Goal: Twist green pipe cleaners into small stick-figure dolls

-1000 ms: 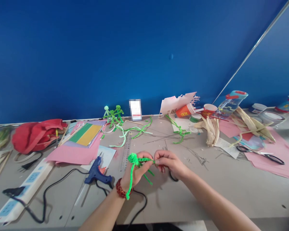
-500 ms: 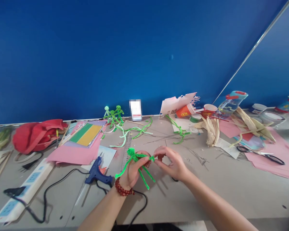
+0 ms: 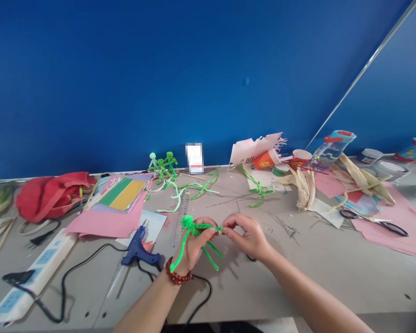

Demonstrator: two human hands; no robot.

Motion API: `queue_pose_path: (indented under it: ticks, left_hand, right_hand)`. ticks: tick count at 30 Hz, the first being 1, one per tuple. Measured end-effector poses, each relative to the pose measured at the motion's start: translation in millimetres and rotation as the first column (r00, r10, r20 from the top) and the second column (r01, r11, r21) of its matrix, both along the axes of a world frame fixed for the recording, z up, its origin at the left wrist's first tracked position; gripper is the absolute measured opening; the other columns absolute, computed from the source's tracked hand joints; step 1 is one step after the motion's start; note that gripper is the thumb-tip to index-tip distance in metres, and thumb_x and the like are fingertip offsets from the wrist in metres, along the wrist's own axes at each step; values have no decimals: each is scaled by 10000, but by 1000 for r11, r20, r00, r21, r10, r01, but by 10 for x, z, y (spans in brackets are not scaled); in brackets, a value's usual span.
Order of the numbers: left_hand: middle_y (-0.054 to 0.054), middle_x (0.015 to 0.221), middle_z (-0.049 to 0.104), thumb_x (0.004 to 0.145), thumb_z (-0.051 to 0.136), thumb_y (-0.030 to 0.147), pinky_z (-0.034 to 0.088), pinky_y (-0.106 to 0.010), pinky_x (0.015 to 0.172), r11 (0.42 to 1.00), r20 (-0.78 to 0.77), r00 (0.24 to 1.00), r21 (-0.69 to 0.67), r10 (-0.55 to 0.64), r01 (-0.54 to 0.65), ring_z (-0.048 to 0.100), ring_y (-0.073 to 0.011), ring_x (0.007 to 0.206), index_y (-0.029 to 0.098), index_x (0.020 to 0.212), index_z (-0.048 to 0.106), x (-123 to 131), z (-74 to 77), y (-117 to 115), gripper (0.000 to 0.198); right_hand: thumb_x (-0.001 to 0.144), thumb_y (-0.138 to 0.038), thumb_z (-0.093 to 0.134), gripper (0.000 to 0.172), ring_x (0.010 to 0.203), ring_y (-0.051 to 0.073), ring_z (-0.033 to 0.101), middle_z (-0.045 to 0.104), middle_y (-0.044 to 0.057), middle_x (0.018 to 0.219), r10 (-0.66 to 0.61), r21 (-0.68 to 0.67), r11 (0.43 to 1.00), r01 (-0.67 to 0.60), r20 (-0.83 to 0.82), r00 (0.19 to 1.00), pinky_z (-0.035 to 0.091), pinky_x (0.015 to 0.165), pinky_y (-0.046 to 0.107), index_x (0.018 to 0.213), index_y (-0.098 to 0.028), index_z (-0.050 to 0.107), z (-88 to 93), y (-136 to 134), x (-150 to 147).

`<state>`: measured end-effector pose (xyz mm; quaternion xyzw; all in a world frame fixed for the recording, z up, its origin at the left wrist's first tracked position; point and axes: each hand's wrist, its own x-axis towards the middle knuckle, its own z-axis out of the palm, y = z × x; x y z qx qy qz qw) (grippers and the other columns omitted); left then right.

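A bright green pipe-cleaner figure (image 3: 192, 226) with a round coiled head, long arms and two legs is held over the table. My left hand (image 3: 197, 245) pinches its right-reaching arm between thumb and fingers, the legs hanging below. At the tip of that same arm, the fingertips of my right hand (image 3: 246, 235) are closed in a pinch. The figure's other arm slants down toward my left wrist, which wears a red bead bracelet (image 3: 176, 274). Finished-looking green figures (image 3: 164, 165) stand at the back by the wall.
Loose green pipe cleaners (image 3: 194, 187) and a ruler (image 3: 181, 217) lie behind my hands. A blue glue gun (image 3: 140, 249) with its cord and a power strip (image 3: 34, 277) are at left. Scissors (image 3: 374, 223), corn husks (image 3: 303, 187) and pink paper (image 3: 398, 231) lie at right.
My right fingers have closed further onto the tip of the figure's arm. The figure has turned slightly, its free arm now hanging steeper and closer to my left wrist.
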<state>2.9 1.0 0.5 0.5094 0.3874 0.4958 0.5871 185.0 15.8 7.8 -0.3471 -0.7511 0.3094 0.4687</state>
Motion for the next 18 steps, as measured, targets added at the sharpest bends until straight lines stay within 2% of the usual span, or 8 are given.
queue_pose_path:
  ticks: [3, 7, 13, 18]
  left_hand:
    - [-11, 776, 582, 848, 611, 307, 416, -273, 677, 998, -91, 995, 60, 31, -25, 519, -144, 710, 178, 829, 611, -14, 14, -16, 130]
    - [-9, 757, 563, 871, 575, 306, 402, -262, 612, 982, -217, 975, 187, 52, -10, 498, -131, 656, 177, 810, 594, -16, 61, -19, 144]
    - [-32, 797, 621, 874, 566, 212, 465, -299, 720, 875, -281, 935, 480, 218, -59, 596, -167, 768, 184, 819, 596, 15, 65, -28, 69]
    - [-34, 825, 635, 861, 568, 145, 478, -299, 730, 801, -302, 905, 595, 298, -65, 615, -162, 785, 191, 830, 597, 17, 62, -53, 63]
  right_hand:
    - [878, -312, 613, 162, 602, 126, 577, 639, 8, 659, 49, -264, 961, -82, -128, 991, 447, 572, 228, 781, -183, 622, -30, -16, -27]
    - [832, -413, 668, 266, 548, 104, 539, 593, -12, 615, 86, -497, 826, -266, -355, 931, 433, 534, 214, 771, -165, 594, -51, -11, -53]
    - [791, -393, 726, 279, 495, 75, 518, 600, -20, 569, 63, -629, 633, -452, -539, 840, 400, 514, 189, 754, -151, 592, -39, -7, -81]
    - [757, -360, 743, 265, 445, 65, 496, 603, -19, 544, 9, -683, 462, -566, -635, 773, 400, 487, 182, 733, -147, 586, -49, -23, -112]
